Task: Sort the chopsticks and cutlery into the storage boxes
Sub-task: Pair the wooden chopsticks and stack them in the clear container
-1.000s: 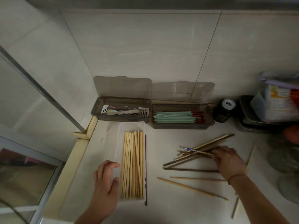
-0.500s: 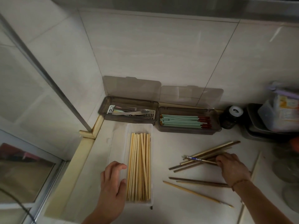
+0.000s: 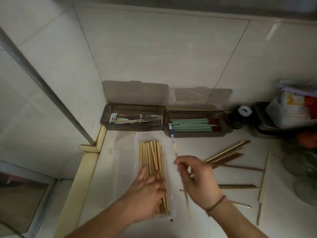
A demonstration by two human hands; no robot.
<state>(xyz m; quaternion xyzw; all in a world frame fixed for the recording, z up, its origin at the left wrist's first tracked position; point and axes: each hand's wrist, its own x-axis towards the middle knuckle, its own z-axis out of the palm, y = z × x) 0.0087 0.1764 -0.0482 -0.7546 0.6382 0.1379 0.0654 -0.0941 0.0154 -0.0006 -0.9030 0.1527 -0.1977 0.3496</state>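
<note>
My right hand (image 3: 197, 179) pinches a pale chopstick with a blue-and-white patterned end (image 3: 172, 136), lifted and pointing away toward the back boxes. My left hand (image 3: 147, 191) lies with fingers spread on the light wooden chopsticks (image 3: 152, 157) in the clear tray (image 3: 169, 169). Loose brown and tan chopsticks (image 3: 228, 154) lie scattered on the counter to the right. At the back, one grey box (image 3: 135, 115) holds metal cutlery and another grey box (image 3: 199, 124) holds green chopsticks with red ends; both lids stand open.
A dark jar with a white cap (image 3: 240, 117) stands right of the boxes. A dark tray with packaged goods (image 3: 291, 110) fills the back right corner. A window frame and ledge (image 3: 82, 169) border the counter on the left. Glass items (image 3: 305, 167) sit at the right edge.
My right hand lifted the patterned chopstick out of the loose pile and swung it left toward the clear tray. My left hand slid from the tray's edge onto the wooden chopsticks.
</note>
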